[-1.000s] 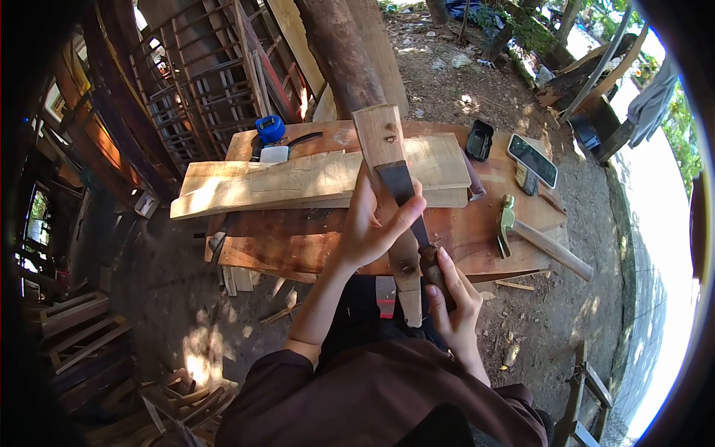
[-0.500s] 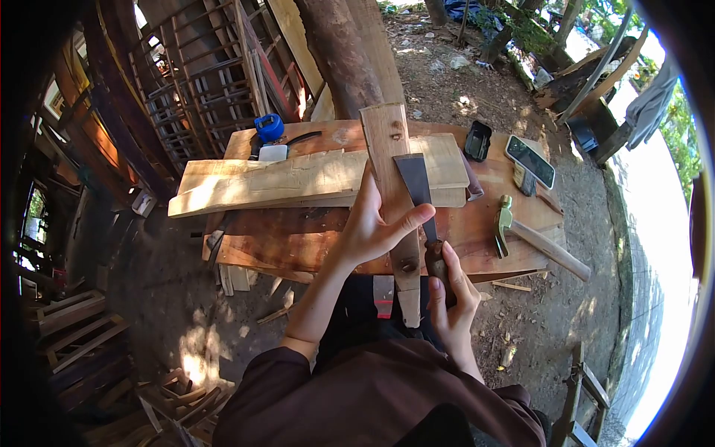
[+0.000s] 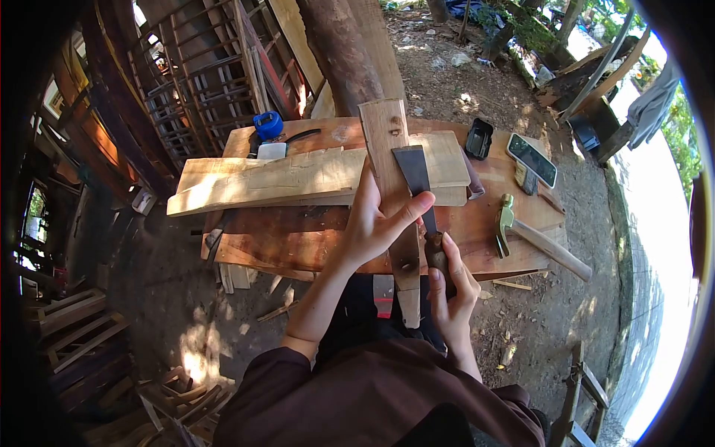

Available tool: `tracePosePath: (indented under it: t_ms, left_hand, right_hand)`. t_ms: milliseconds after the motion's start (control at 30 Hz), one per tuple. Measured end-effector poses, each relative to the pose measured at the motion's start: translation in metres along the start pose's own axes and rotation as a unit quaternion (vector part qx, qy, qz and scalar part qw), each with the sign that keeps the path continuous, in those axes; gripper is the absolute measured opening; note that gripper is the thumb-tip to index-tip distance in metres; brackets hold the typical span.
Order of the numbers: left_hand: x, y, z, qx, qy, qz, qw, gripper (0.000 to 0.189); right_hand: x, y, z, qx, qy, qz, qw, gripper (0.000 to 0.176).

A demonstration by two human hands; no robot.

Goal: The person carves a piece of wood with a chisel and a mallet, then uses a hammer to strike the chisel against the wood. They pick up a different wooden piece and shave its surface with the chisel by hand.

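Observation:
A long wooden piece [image 3: 386,138] stands over the near side of the table, its tapered lower end close to my lap. My left hand [image 3: 378,223] is wrapped around its middle from the left, with the thumb across the metal blade. The wide flat chisel [image 3: 414,173] lies with its blade against the right side of the wood, its edge pointing away from me. Its dark handle is in my right hand [image 3: 453,287]. Behind the held wood, a long pale board [image 3: 275,179] rests on the table [image 3: 275,238].
On the table's right are a hammer [image 3: 547,242], a phone [image 3: 532,159], a brush [image 3: 526,179] and a black case [image 3: 479,138]. A blue object [image 3: 268,124] sits at the back left. Wooden frames [image 3: 82,328] lie on the ground at left.
The chisel and my right hand have shifted slightly up along the wood. The upper end of the held wood has moved up slightly too.

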State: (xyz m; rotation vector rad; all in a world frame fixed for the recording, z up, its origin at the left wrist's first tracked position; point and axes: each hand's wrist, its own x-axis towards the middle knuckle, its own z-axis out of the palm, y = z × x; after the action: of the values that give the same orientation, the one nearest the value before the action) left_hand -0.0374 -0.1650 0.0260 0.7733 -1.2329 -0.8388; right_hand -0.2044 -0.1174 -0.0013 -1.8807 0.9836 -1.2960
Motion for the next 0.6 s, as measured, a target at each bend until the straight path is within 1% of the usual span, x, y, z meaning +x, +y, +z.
tracePosePath:
  t_ms: [100,167,333,433,500,533,600]
  left_hand:
    - [0.0,0.0,0.002,-0.002,0.004,-0.008,1.0,0.059]
    - [0.001,0.005,0.007,-0.034,0.037,-0.016,0.999,0.051]
    - [0.002,0.005,0.009,-0.038,0.043,-0.009,0.998,0.048]
    - [0.003,0.005,0.011,-0.038,0.055,-0.009,0.998,0.046]
    - [0.004,0.005,0.012,-0.045,0.056,-0.012,0.997,0.045]
    - [0.004,0.004,0.012,-0.042,0.057,-0.01,0.997,0.044]
    - [0.004,0.004,0.011,-0.039,0.058,-0.01,0.998,0.042]
  right_hand:
    - [0.0,0.006,-0.001,0.001,-0.005,0.017,1.0,0.043]
    - [0.001,0.009,0.0,0.0,-0.004,0.01,1.0,0.044]
    - [0.004,0.011,0.004,0.007,-0.004,0.014,1.0,0.044]
    - [0.006,0.009,0.003,0.003,-0.001,-0.004,1.0,0.044]
    - [0.007,0.007,0.003,0.019,-0.014,0.034,0.999,0.045]
    - [0.008,0.008,0.003,0.019,-0.013,0.033,0.999,0.045]
    - [0.01,0.01,0.005,0.015,0.006,-0.01,1.0,0.045]
